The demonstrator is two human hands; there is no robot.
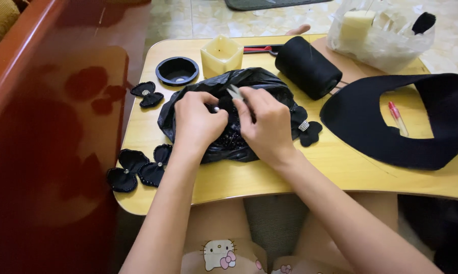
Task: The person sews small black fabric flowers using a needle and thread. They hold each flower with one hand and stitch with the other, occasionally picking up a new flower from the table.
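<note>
Working: I see both hands over the black bag (249, 83) of beads, mid-table.
Left hand (196, 124): fingers pinched, maybe on a bead.
Right hand (267, 124): fingers closed on small metal tool (234, 91).
Risk: beads could spill off the bag if it shifts.

Pretty bright, soft daylight, no harsh shadows.
Glossy red wood (51, 127) on the left throws blotchy reflections, black stuff loses detail, hands slightly soft, edges bend a bit.

Glossy crinkled black plastic bag (188, 114); smooth pale wood table (269, 175); matt felt bows (137, 170).
</note>
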